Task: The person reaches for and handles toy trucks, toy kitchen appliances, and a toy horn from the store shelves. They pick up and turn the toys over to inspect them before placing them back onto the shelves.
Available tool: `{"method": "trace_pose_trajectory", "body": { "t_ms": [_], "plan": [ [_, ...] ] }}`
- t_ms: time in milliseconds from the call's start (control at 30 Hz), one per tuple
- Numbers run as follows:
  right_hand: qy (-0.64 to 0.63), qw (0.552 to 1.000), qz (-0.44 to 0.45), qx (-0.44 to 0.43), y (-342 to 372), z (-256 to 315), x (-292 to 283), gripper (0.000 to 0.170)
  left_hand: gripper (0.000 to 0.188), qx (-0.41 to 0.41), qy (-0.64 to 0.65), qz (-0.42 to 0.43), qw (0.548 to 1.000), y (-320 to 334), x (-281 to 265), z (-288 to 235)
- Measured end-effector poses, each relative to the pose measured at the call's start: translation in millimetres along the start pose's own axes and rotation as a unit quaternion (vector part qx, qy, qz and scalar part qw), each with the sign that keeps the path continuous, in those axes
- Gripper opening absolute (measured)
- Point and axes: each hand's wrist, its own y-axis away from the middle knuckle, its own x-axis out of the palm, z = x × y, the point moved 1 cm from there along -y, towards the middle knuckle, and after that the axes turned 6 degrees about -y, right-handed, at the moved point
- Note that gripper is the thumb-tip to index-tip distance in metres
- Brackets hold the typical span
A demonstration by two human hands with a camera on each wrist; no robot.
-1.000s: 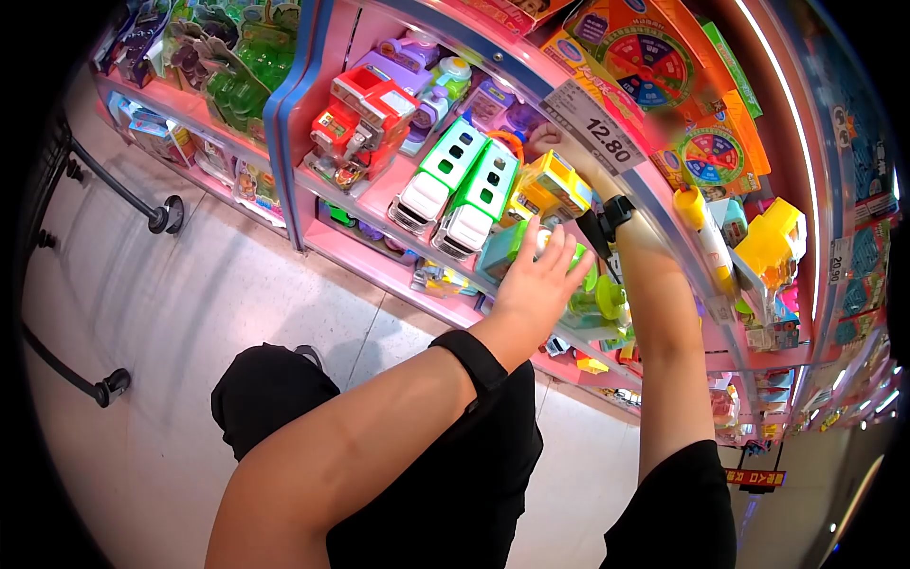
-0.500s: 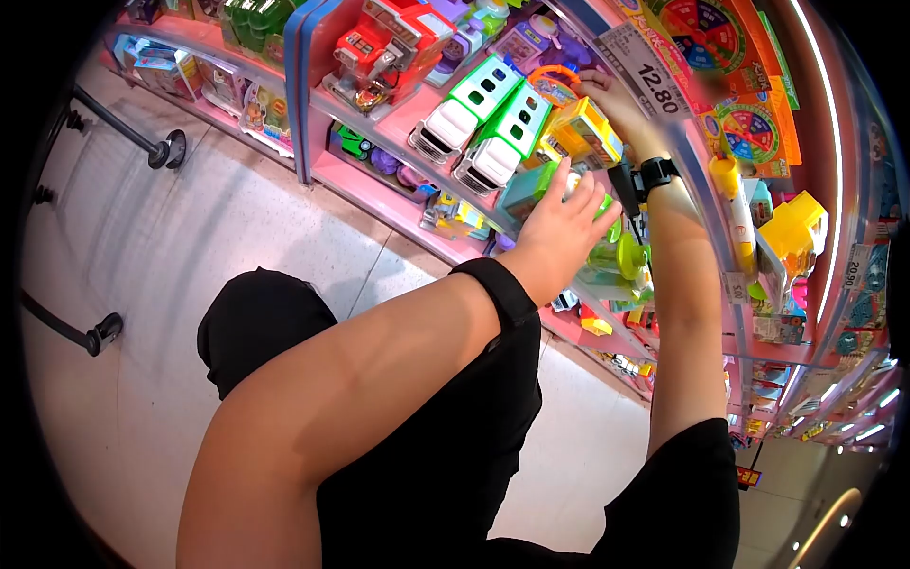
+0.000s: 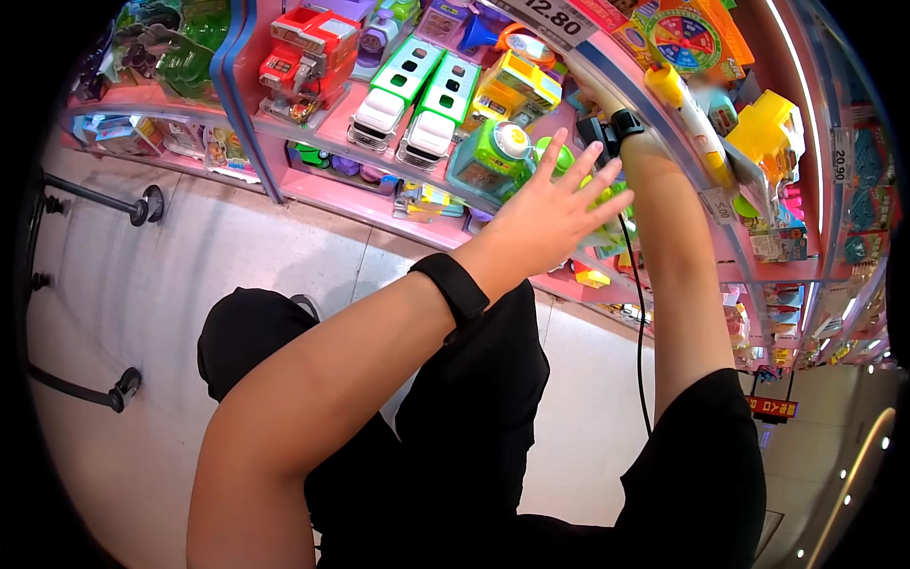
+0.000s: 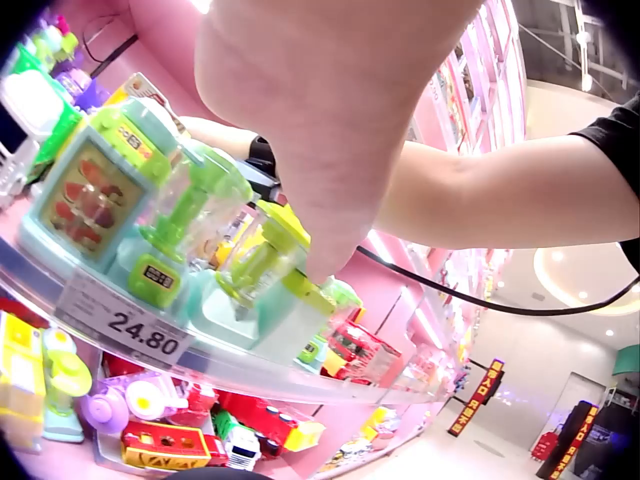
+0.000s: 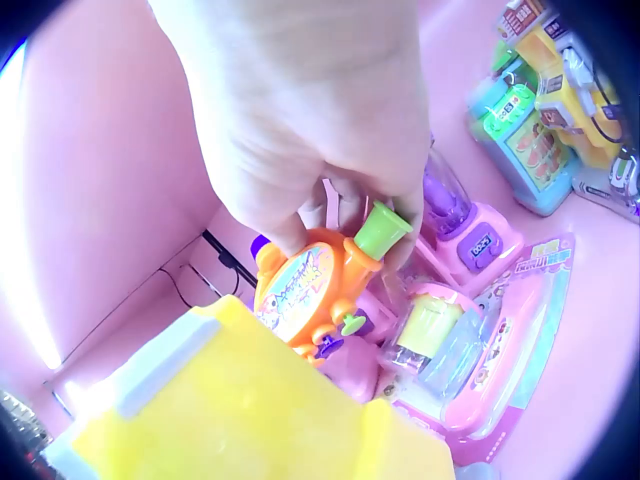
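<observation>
My left hand [image 3: 559, 211] spreads its fingers beside a green and teal toy [image 3: 495, 156] at the shelf edge; whether it touches anything is unclear. In the left wrist view this hand [image 4: 310, 110] hangs over clear-domed green toys [image 4: 190, 215], its fingertips partly out of sight. My right hand reaches deep into the shelf, mostly hidden by the price rail in the head view. The right wrist view shows that hand [image 5: 300, 120] gripping an orange toy [image 5: 300, 290] with a green spout, fingers curled at its top.
Two white-and-green trucks [image 3: 443, 109] and a red toy [image 3: 308, 62] stand left on the shelf. A yellow toy [image 3: 517, 87] sits behind the green one. A large yellow object [image 5: 230, 400] fills the right wrist view's foreground. Black cart legs [image 3: 95, 194] stand at far left.
My left hand has come away from the green and teal toy's top, with its fingers spread wider. The head view has shifted, and my right arm still reaches into the shelf.
</observation>
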Motion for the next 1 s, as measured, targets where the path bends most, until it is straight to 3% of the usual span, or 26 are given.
{"method": "trace_pose_trajectory", "body": {
  "t_ms": [167,333,600,700,867,1000],
  "plan": [
    [-0.053,0.999,0.009,0.003,11.8,9.1,-0.8,0.036,0.070,0.038,-0.010,0.036,0.999,-1.0,13.6,-12.9],
    [-0.092,0.996,0.013,0.012,26.4,16.6,-1.0,0.037,0.073,0.032,0.020,0.016,0.999,-0.5,18.3,-14.3],
    [-0.167,0.986,-0.008,-0.007,40.7,30.0,-8.8,0.039,0.068,0.048,0.036,0.067,0.996,-12.4,15.0,-22.0],
    [-0.188,0.982,-0.011,-0.005,46.5,31.7,-11.5,0.039,0.068,0.057,0.047,0.043,0.996,-14.1,16.8,-25.3],
    [-0.202,0.979,-0.006,0.006,57.6,35.1,-16.7,0.041,0.050,0.001,0.077,0.007,0.997,-19.4,20.3,-29.4],
    [-0.208,0.978,-0.007,0.030,72.6,33.5,-24.2,0.042,0.044,0.013,0.030,0.019,0.999,-19.1,22.4,-20.0]
  ]
}}
